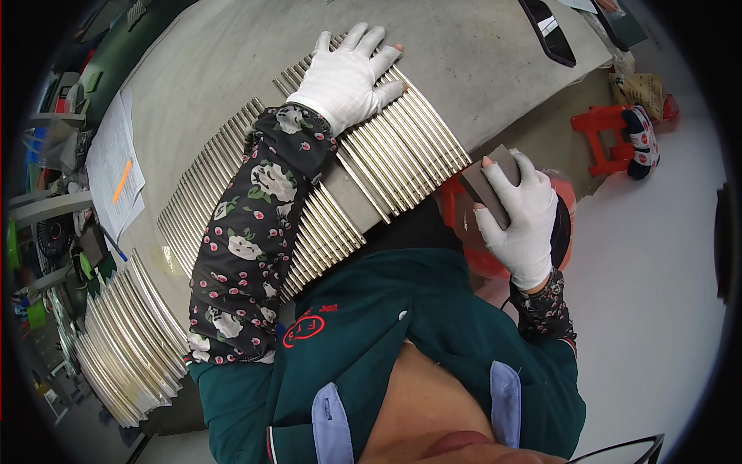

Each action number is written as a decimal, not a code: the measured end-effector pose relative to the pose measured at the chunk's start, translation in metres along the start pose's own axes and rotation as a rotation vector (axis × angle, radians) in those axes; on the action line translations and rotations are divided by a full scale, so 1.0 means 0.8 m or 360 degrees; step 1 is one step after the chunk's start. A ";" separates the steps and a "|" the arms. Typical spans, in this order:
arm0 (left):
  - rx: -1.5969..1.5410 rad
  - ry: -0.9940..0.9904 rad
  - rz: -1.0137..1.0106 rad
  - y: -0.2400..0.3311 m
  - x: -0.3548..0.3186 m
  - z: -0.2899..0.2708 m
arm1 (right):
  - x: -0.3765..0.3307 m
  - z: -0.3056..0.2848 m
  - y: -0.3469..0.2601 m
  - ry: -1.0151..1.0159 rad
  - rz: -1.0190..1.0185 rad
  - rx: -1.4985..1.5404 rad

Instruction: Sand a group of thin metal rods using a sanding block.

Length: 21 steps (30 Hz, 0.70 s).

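My left hand, in a white glove with bare fingertips, lies flat with spread fingers on the far end of a row of shiny metal rods. The rods lie side by side on the table, and a gap parts them from another batch of metal rods to the left, partly hidden under my flowered sleeve. Past the table's near right edge, my right hand, gloved likewise, grips a grey-brown rectangular block between thumb and fingers. The block is beside the rod ends; whether it touches them I cannot tell.
The grey table bears a phone at the far right and paper sheets with an orange strip at left. More bundled rods lie at the lower left. A red stool stands on the right.
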<state>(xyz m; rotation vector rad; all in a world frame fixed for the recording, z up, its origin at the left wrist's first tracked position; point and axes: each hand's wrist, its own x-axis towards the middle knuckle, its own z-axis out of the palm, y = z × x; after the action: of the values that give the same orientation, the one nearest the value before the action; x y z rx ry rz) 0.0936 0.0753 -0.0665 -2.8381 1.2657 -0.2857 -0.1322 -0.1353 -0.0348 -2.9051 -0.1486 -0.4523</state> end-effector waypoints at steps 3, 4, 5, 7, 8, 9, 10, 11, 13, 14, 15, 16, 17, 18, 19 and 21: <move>0.0008 0.0014 0.0007 -0.002 0.005 -0.003 | 0.004 -0.001 0.002 0.0030 -0.0002 -0.0004; -0.0001 0.0053 0.0012 -0.003 0.005 -0.005 | 0.004 -0.002 0.003 0.0046 0.0006 -0.0009; 0.0030 -0.0010 0.0001 -0.003 0.006 -0.006 | 0.005 -0.004 0.004 0.0052 0.0035 -0.0004; -0.0001 0.0002 0.0016 -0.004 0.006 -0.008 | 0.006 -0.005 0.005 0.0067 0.0023 -0.0010; 0.0009 -0.0009 0.0009 -0.005 0.006 -0.008 | 0.006 -0.005 0.007 0.0078 0.0045 -0.0012; -0.0002 0.0012 0.0016 -0.005 0.005 -0.007 | 0.006 -0.005 0.008 0.0066 0.0036 -0.0016; -0.0029 0.0016 0.0026 -0.005 0.004 -0.007 | 0.007 -0.004 0.010 0.0080 0.0037 -0.0004; -0.0018 0.0021 0.0020 -0.006 0.003 -0.005 | 0.006 -0.003 0.011 0.0112 0.0045 0.0015; -0.0016 0.0047 0.0038 -0.009 0.001 -0.002 | 0.007 -0.002 0.015 0.0103 0.0034 0.0020; -0.0018 0.0040 0.0033 -0.010 0.001 -0.001 | 0.008 -0.002 0.016 0.0116 0.0033 0.0031; -0.0027 0.0062 0.0044 -0.010 -0.001 0.001 | 0.008 -0.002 0.017 0.0106 0.0032 0.0037; -0.0035 0.0087 0.0056 -0.011 -0.001 0.002 | 0.009 -0.002 0.017 0.0110 0.0040 0.0038; -0.0038 0.0081 0.0052 -0.012 -0.002 0.003 | 0.011 -0.002 0.017 0.0093 0.0070 0.0029; -0.0035 0.0087 0.0055 -0.012 -0.002 0.004 | 0.012 -0.001 0.016 0.0111 0.0048 0.0040; -0.0031 0.0094 0.0060 -0.012 -0.002 0.004 | 0.014 -0.001 0.016 0.0103 0.0058 0.0048; -0.0027 0.0098 0.0064 -0.011 -0.003 0.005 | 0.016 0.002 0.015 0.0098 0.0073 0.0054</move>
<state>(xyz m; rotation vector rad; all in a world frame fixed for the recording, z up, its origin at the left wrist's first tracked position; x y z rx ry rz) 0.0995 0.0828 -0.0699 -2.8348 1.3411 -0.3657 -0.1184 -0.1458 -0.0345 -2.8513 -0.0792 -0.5257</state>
